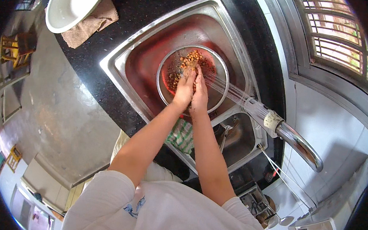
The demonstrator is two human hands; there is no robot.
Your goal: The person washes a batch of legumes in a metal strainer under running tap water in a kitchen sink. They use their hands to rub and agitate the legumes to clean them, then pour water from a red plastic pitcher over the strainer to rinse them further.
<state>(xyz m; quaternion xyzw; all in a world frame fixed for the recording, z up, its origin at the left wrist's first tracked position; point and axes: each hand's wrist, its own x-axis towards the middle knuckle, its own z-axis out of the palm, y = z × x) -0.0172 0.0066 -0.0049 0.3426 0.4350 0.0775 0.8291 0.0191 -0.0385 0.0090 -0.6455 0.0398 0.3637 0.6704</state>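
The left hand (185,89) and right hand (199,92) press together at small, round orange-brown pieces (192,57) in a round, shiny metal-rimmed bowl (212,99) inside the stainless-steel sink (141,73). Whether they pinch any, I can't tell from here.

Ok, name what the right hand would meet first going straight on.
Probably the heaped orange-brown kernels just beyond the right hand, in the round bowl; depth is hard to judge.

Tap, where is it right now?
In the head view, the tap is at right, beside the sink, its water spraying toward the right hand.
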